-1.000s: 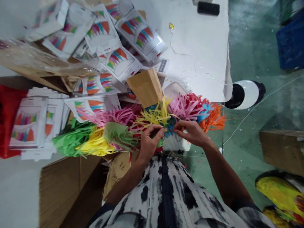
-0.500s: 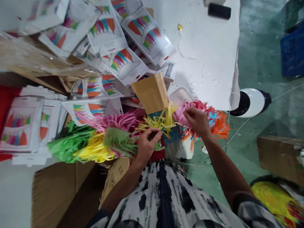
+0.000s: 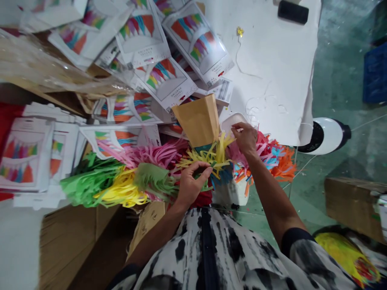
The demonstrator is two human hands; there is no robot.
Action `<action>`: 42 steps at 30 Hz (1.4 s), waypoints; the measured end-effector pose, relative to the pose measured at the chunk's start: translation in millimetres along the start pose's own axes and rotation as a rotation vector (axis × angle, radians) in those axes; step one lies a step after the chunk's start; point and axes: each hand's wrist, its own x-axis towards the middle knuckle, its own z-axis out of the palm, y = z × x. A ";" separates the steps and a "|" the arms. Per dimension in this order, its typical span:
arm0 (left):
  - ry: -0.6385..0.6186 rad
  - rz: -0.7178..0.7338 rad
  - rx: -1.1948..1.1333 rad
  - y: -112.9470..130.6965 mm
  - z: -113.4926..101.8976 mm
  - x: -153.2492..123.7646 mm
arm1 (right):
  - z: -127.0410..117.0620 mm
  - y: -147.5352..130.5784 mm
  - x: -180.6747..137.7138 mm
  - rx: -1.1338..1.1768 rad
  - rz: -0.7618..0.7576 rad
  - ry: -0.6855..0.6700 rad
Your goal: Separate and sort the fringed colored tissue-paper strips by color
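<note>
My left hand [image 3: 194, 186] pinches the green tissue-paper tassel [image 3: 157, 180] near its top end, thumb against forefinger, and the fringe trails to the left. Just beyond the fingers, a yellow tassel [image 3: 222, 151] spreads its strips. My right hand [image 3: 246, 137] is at the near edge of a small white tray [image 3: 234, 119], fingers curled together; whether anything is between them I cannot make out. Under that hand lie pink, red, blue and orange tassels [image 3: 282, 161]. Pink tassels [image 3: 151, 152], a bright yellow one [image 3: 122, 192] and a green bunch [image 3: 90, 181] lie to the left.
Printed tassel-bunting boxes [image 3: 163, 80] are heaped at the back left, with flat boxes [image 3: 27, 155] at far left. A brown paper piece [image 3: 198, 121] stands mid-table. Thread lies on the white tabletop [image 3: 272, 60]. A white-and-black fan-like device [image 3: 328, 135] is past the table's right edge.
My right hand has moved away from my body, from the pink tassel strips to the small white tray. My left hand keeps its pinch in nearly the same place.
</note>
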 end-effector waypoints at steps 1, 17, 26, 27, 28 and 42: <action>0.000 0.009 0.004 0.6 1.1 0.0 | -6.7 -1.6 -6.1 0.075 -0.019 0.025; -0.055 0.250 0.139 3.6 27.0 -22.2 | -75.2 -34.3 -153.6 1.068 0.181 -0.312; -0.072 0.328 0.194 1.3 33.3 -43.0 | -82.0 -19.0 -176.9 1.086 0.168 -0.309; -0.070 0.331 0.196 1.0 33.9 -45.2 | -81.9 -17.1 -179.9 1.075 0.162 -0.303; -0.069 0.335 0.196 0.8 34.5 -47.3 | -81.8 -15.3 -182.8 1.065 0.154 -0.297; -0.047 0.341 0.173 -1.8 47.9 -66.5 | -87.9 -8.6 -205.7 1.042 0.124 -0.343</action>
